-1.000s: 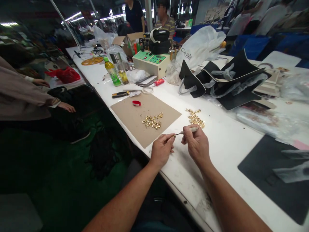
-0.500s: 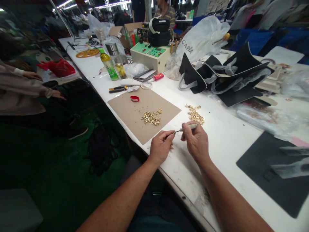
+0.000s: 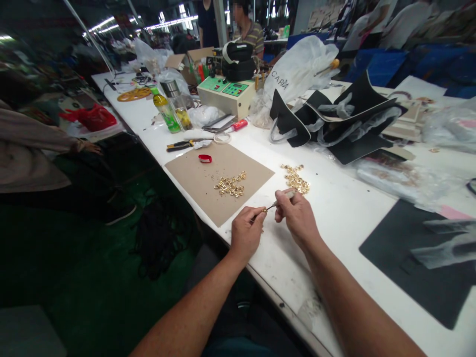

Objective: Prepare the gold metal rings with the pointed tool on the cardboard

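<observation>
My left hand (image 3: 246,232), near the table's front edge, pinches a small gold metal piece (image 3: 265,210) between thumb and fingertips. My right hand (image 3: 295,215) is closed round the pale handle of a thin-tipped hand tool (image 3: 279,201), whose dark shaft points left and meets the gold piece. The exact kind of tool does not show. Beyond my left hand, a heap of gold metal pieces (image 3: 231,185) lies on a brown cardboard sheet (image 3: 193,181). Another heap of gold pieces (image 3: 295,178) rests on the white table (image 3: 330,198), just beyond my right hand.
A red ring-shaped item (image 3: 205,158) lies on the cardboard, with yellow-black pliers (image 3: 180,146) behind it. Farther back stand a green-labelled bottle (image 3: 165,111) and a control box (image 3: 226,96). Black panels (image 3: 357,111) are stacked at right. A person (image 3: 33,148) is at left.
The camera view has shifted slightly. The hand tool now slants more steeply down to the gold piece; both hands keep their holds.
</observation>
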`<state>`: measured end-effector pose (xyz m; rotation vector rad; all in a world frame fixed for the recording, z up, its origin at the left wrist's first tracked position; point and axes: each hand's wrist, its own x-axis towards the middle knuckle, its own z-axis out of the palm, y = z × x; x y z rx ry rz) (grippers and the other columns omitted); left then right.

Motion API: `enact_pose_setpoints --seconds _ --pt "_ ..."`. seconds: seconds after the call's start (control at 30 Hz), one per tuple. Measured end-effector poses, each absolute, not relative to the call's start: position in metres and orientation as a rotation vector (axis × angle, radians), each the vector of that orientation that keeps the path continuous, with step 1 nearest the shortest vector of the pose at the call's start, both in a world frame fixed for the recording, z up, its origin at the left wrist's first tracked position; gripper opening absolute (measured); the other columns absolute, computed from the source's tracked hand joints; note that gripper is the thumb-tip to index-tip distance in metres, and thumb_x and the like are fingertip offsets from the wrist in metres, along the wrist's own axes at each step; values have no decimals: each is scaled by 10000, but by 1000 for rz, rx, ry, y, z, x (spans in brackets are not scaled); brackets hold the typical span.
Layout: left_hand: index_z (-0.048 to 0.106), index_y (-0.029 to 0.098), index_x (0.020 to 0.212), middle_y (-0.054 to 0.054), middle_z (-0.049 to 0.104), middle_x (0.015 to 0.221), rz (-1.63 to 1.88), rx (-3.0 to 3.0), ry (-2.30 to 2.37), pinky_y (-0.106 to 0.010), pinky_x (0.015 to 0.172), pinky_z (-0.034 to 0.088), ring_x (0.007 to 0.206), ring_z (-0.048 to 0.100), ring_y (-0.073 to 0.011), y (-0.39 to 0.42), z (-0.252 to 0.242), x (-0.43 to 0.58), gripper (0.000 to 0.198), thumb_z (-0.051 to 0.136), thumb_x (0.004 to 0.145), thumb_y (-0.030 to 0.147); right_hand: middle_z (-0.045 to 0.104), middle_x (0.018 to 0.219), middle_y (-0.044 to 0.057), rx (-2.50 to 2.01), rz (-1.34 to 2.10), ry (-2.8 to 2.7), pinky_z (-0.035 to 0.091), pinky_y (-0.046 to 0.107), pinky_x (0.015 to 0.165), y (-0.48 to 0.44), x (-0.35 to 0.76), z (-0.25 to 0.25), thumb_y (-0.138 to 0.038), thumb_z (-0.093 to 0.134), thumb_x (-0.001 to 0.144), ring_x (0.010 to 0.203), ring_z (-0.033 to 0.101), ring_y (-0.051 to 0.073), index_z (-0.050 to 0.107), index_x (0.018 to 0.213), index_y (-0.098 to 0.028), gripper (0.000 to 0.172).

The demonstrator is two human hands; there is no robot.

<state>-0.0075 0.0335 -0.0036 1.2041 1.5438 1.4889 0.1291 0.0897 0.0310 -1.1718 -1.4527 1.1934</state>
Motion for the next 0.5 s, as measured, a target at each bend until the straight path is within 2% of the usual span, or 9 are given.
enact_pose_setpoints --seconds 0.1,0.3,0.5 --pt "831 192 986 -26 718 901 1518 1144 1546 -206 523 542 571 623 -91 34 0 -8 184 718 872 282 623 583 -45 -1145 1221 -1412 467 286 596 91 130 30 -601 604 994 517 596 155 573 859 -234 393" --pt "824 161 965 -29 741 863 1564 1018 1613 -217 513 529 524 589 -86 33 8 -9 236 755 842 350 670 690 -16 -990 1167 -1648 492 288 638 91 131 36 -547 574 1024 628 650 166 614 946 -228 330" --pt "822 202 939 -32 752 903 1523 1310 1710 -229 543 527 585 634 -113 32 13 -17 195 711 884 353 621 614 -33 -960 1437 -1152 487 277 520 98 130 27 -595 659 952 503 582 148 580 867 -216 396"
